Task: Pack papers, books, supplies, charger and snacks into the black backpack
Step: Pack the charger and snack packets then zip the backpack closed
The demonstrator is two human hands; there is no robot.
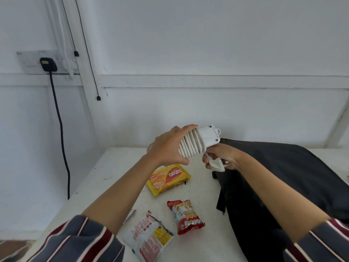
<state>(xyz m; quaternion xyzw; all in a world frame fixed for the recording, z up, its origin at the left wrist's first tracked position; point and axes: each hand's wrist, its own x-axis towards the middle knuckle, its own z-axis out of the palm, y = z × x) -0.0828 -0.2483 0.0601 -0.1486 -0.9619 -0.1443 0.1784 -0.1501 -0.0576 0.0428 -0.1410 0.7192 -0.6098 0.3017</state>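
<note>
left hand (pixel 168 146) curled round cord-wrapped white charger (pixel 207 137), coils under its fingers (pixel 186 128); right hand (pixel 221 155) pinches the plug (pixel 217 165), above black backpack (pixel 292 167)

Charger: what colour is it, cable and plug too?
White all over: charger, cable and plug. Head view shows it best.

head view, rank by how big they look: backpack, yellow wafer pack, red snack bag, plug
1. backpack
2. yellow wafer pack and red snack bag, about alike; the bag lies nearer the camera
3. plug
</note>
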